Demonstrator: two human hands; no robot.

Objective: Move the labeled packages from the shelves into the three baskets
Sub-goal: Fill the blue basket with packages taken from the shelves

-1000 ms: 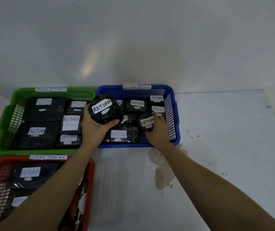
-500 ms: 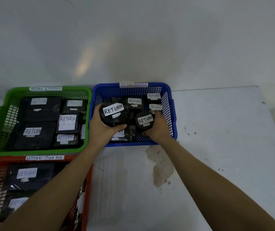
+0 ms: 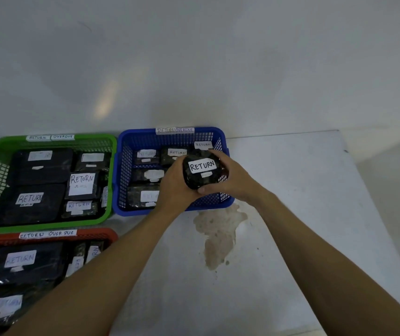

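Fingers (image 3: pixel 220 163) of both hands curl round the round package (image 3: pixel 202 173) over the blue basket (image 3: pixel 126 166).

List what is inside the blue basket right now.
Inside the blue basket: black packages with white RETURN labels, and a round package gripped by the left hand and right hand. Anything beneath them is covered.

Both hands, left (image 3: pixel 177 187) and right (image 3: pixel 233 180), grip a black RETURN package (image 3: pixel 202 172) over the blue basket (image 3: pixel 123 166).
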